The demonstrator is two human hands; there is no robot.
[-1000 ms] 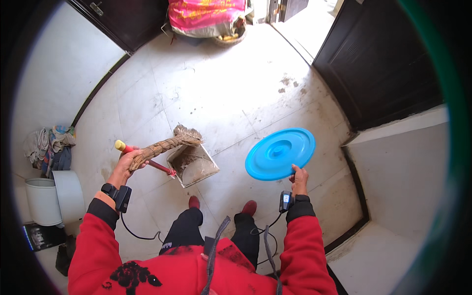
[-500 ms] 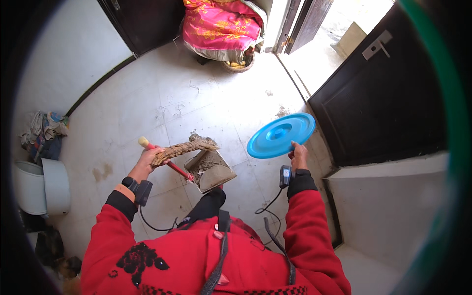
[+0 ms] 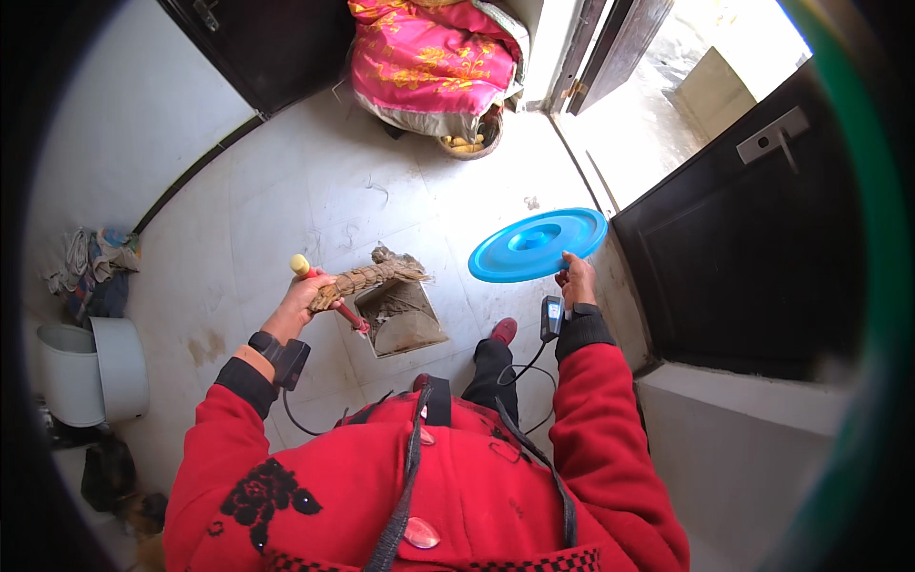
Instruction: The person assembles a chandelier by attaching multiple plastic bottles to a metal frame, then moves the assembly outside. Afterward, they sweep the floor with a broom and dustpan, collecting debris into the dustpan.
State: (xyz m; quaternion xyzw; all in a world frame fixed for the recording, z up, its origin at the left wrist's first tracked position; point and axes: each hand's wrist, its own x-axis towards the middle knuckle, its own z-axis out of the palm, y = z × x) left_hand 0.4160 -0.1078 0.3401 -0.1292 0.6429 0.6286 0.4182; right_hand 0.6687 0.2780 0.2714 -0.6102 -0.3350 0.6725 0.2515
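Observation:
My left hand (image 3: 310, 294) is closed around a short straw hand broom (image 3: 360, 276) and the red handle of a dustpan together. The handle (image 3: 351, 316) has a pale yellow end cap that sticks up past my fingers. Below the broom hangs the dustpan (image 3: 410, 331), a light, dirty pan with grey dust and debris in it. The broom's frayed end lies over the pan's far edge. My right hand (image 3: 575, 280) pinches the near right rim of a round blue plastic lid (image 3: 538, 245), which has a raised knob in its middle and is held above the floor.
To the right stands an open dark door (image 3: 762, 229) beside a bright doorway. Ahead, a pink floral cloth (image 3: 434, 71) covers something next to a basket (image 3: 474, 143) of yellow items. White tubs (image 3: 71, 372) and folded cloths (image 3: 100, 262) line the left wall. Cables hang from both wrists.
My view has shifted as I step, and a red shoe now shows ahead of my right leg. The lid has tilted flatter and come slightly left. Both hands keep their holds.

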